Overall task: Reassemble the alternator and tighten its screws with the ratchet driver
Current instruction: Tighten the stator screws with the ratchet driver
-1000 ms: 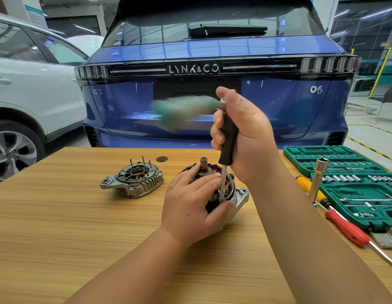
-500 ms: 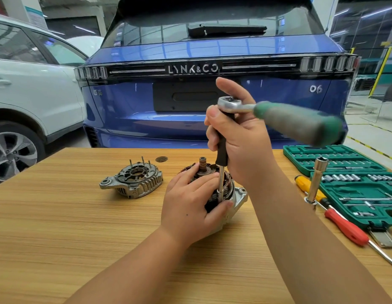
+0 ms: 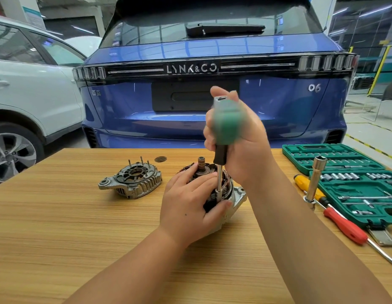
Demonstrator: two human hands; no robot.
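Your right hand (image 3: 241, 137) grasps the ratchet driver (image 3: 221, 150) upright over the alternator (image 3: 232, 194), mid-desk (image 3: 59, 216), which your left hand (image 3: 188, 207) holds. The blue car (image 3: 212, 106) behind reads "LYNK&CO" and "06".

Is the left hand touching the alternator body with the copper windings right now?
Touching. The head view shows the left hand wrapped over the copper-wound silver alternator body, thumb pressed against its side.

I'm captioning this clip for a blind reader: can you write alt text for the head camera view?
A right hand grips an upright ratchet driver, its green handle blurred, tip down in an alternator body that the left hand holds on a wooden table. The alternator's end cover lies left; a green socket set lies right.
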